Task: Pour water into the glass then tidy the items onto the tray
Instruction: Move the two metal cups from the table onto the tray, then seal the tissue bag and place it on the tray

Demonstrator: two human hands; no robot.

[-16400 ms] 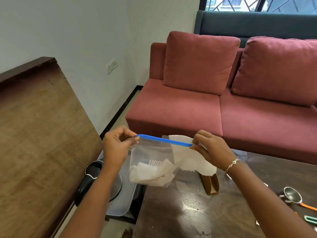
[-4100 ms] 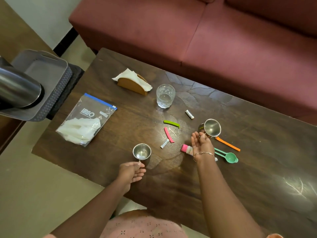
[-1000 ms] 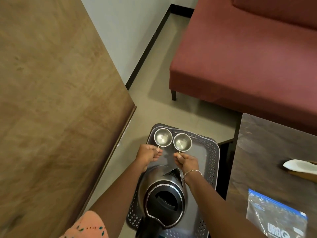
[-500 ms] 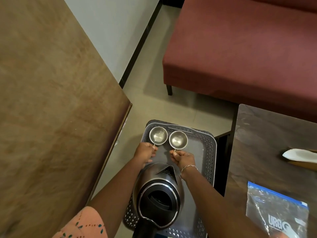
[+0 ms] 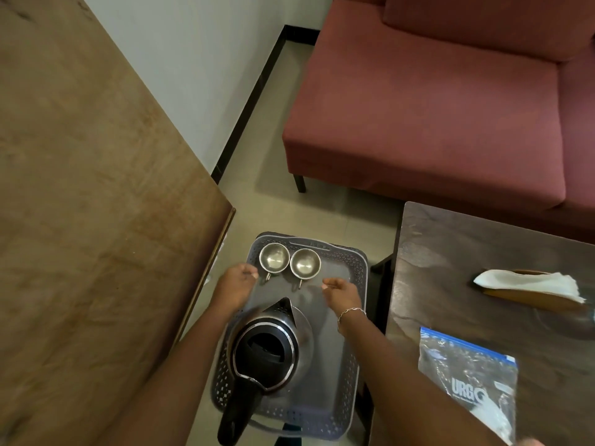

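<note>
Two small steel cups, the left cup [image 5: 273, 257] and the right cup [image 5: 305, 263], stand side by side at the far end of the grey perforated tray [image 5: 351, 323]. A steel kettle with a black lid and handle [image 5: 269, 346] fills the tray's near half. My left hand [image 5: 236, 286] hovers just left of the left cup's handle, fingers loosely curled and holding nothing. My right hand [image 5: 343, 291], a bracelet at the wrist, sits just right of the right cup, fingers apart and empty. The glass is out of view.
A dark wooden table [image 5: 476, 252] stands on the right, with a zip bag of tissues [image 5: 470, 378] and a tissue holder [image 5: 528, 286] on it. A red sofa [image 5: 434, 101] lies beyond. A brown wooden panel [image 5: 80, 188] runs close along the tray's left side.
Both hands have let go of the cup handles and pulled back a little, left hand leftward, right hand rightward. The two cups stay on the tray.
</note>
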